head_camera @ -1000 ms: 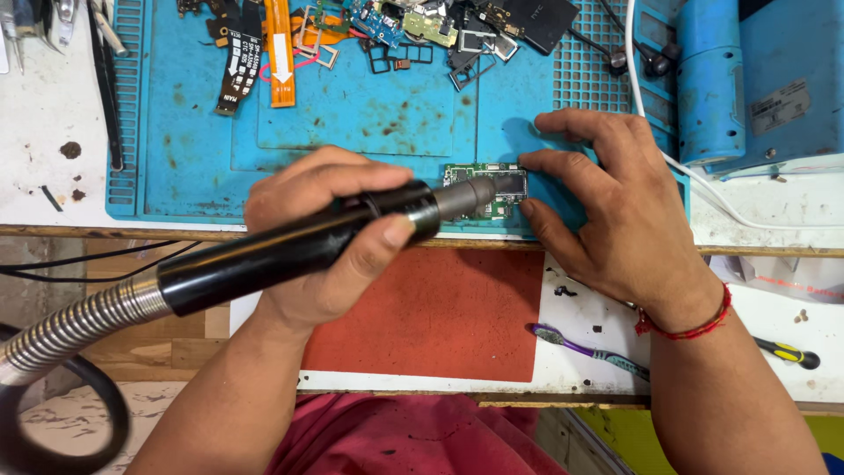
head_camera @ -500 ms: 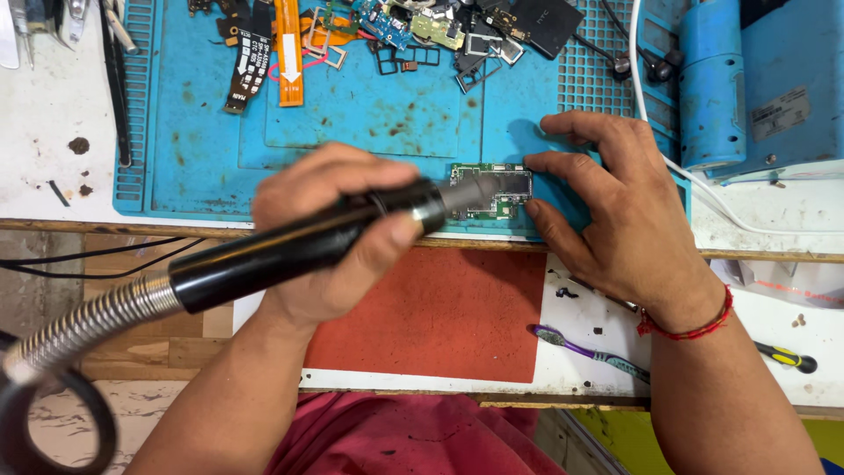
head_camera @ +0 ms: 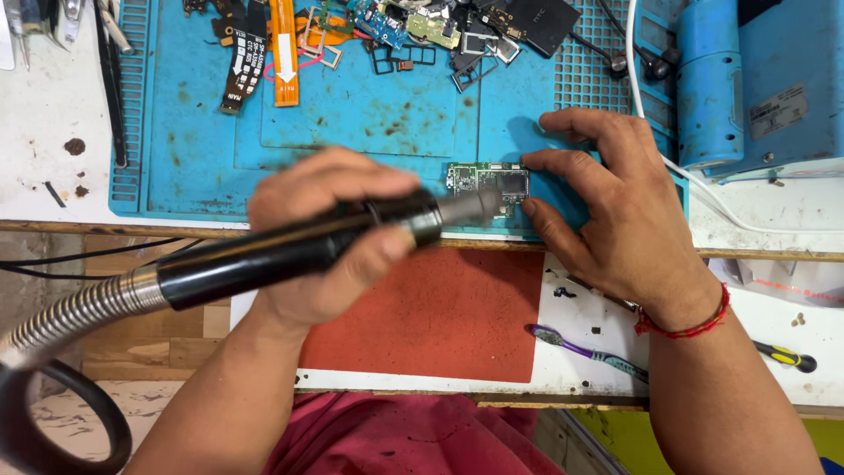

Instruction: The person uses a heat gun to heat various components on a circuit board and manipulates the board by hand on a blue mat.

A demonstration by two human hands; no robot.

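**Blue mat, hot nozzle: small board worked at the counter's edge**

Blue silicone work mat (head_camera: 352,132) carries a small green circuit board (head_camera: 488,183) near its front edge, just behind the lip of the white counter (head_camera: 53,114). The left hand (head_camera: 330,233) is clamped around a black cylindrical hot-air handpiece (head_camera: 290,251) with a ribbed metal hose, its grey nozzle tip almost over the board. The right hand (head_camera: 615,207) lies open, fingers spread, its fingertips pressing at the board's right side to steady it.

The board looks thin, light, stiff and fragile, best held by its bare edges, not its components. The handpiece appears heavier at the rear, and its hose likely drags.

Room is tight: loose flex cables and metal frames (head_camera: 369,35) crowd the mat's far side, a blue box-shaped station (head_camera: 756,88) stands at right, and a rust-red pad (head_camera: 440,317) and a purple toothbrush (head_camera: 585,352) lie nearer the person.
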